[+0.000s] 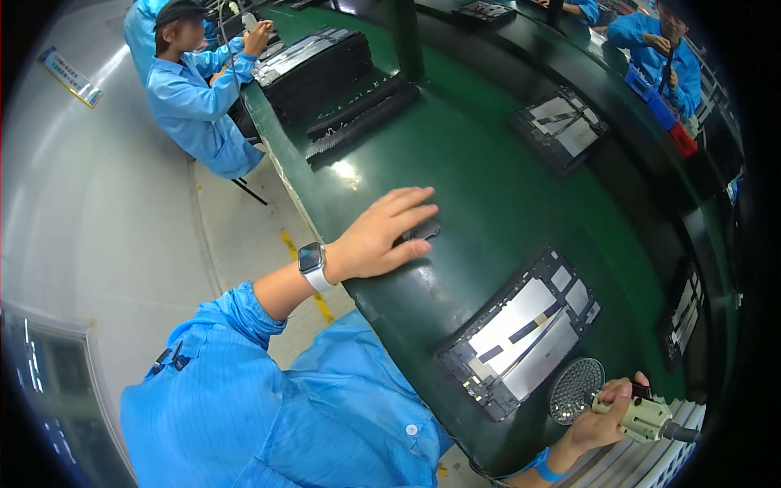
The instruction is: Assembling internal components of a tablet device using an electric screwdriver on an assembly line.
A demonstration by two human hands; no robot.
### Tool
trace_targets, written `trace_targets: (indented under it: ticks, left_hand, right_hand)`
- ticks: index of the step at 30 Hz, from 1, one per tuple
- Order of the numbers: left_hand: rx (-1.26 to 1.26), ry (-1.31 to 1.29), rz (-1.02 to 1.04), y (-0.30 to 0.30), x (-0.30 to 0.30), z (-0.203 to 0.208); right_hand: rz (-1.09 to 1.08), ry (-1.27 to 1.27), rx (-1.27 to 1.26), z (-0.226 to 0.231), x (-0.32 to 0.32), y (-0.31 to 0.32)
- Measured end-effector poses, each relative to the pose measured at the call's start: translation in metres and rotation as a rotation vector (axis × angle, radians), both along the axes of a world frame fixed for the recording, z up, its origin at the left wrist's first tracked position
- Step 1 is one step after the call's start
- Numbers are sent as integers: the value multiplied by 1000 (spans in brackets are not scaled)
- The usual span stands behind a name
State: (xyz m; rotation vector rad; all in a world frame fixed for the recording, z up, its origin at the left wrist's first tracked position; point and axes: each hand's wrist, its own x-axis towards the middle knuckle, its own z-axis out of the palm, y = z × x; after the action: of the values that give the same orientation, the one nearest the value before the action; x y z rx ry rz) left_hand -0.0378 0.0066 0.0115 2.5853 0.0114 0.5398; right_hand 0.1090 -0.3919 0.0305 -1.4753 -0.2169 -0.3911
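Observation:
My left hand (382,234) is over the green bench, fingers spread, with a white-strapped watch (310,259) on the wrist. A small dark piece (423,231) shows between its thumb and fingers; whether they touch it I cannot tell. At the lower right, my right hand (600,424) wraps around a pale green electric screwdriver (647,420) with a dark cable end. Beside that hand is a round dish (577,392) full of small shiny screws. An opened tablet (529,335), with silver battery panels and black ribbon strips in a black frame, lies between my hands.
Stacked tablet parts (313,69) and long black racks (362,122) stand at the far left of the green bench (455,163). Another opened tablet (563,126) lies farther back. A green post (403,41) rises there. Co-workers in blue sit at the far left (191,98) and far right (687,73).

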Motion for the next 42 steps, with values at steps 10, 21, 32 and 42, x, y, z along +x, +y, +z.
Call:
trace_targets:
  ticks: [10, 21, 32, 42]
  left_hand:
    - [-24, -56, 50, -11, 9, -8]
    - [-118, -33, 94, -8, 14, -3]
    - [-147, 27, 94, -10, 2, 3]
    - [-295, 157, 195, -10, 20, 29]
  right_hand:
    - [81, -50, 29, -3, 1, -2]
    - [72, -34, -11, -1, 0, -7]
    - [73, -65, 13, 2, -1, -7]
    - [88, -19, 80, 7, -2, -6]
